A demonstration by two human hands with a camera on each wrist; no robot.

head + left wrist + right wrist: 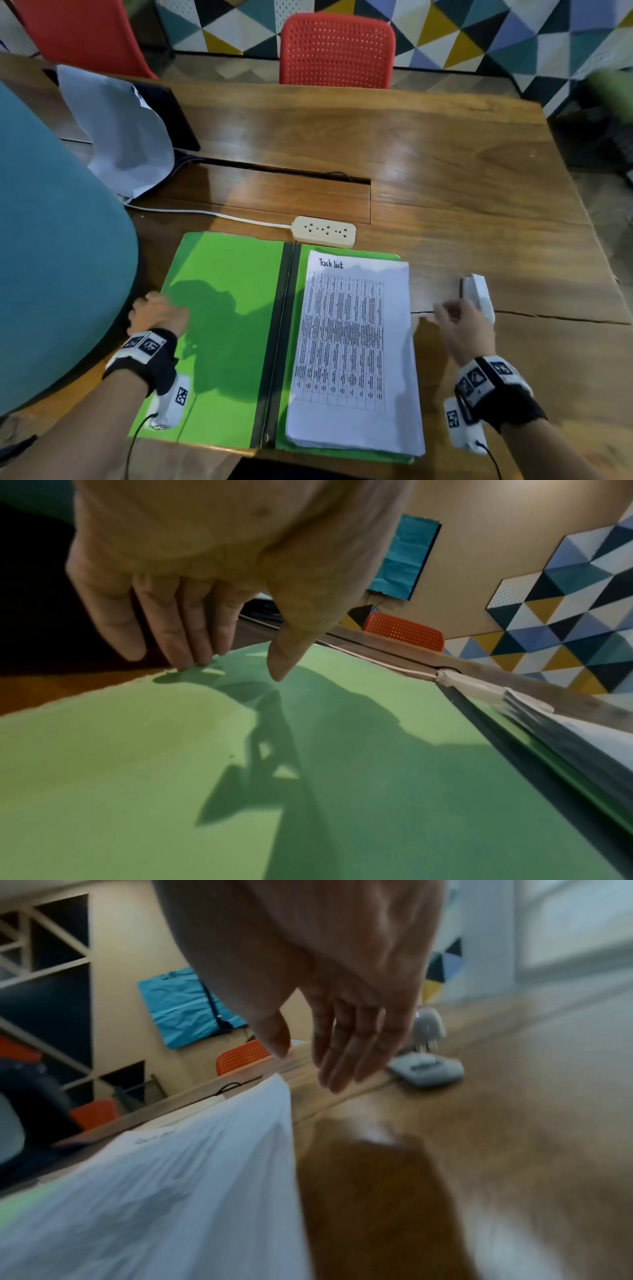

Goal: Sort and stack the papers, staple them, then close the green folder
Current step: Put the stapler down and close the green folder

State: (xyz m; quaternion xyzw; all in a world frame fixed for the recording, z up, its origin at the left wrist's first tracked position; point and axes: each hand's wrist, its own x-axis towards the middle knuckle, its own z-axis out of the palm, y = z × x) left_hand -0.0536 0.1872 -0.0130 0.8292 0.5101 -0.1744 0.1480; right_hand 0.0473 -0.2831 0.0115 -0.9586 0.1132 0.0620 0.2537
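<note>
With both my hands open, left hand (192, 569) touching the folder (222, 308) edge, right hand (460, 329) near the stapler (481, 296), the cover may slip from my flat fingers.

One open green folder (222, 308) lies on one wooden table (445, 178), holding one stack of papers (352, 359). One white stapler (481, 298), one power strip (323, 231), two red chairs (337, 51), two hands (157, 317).
</note>
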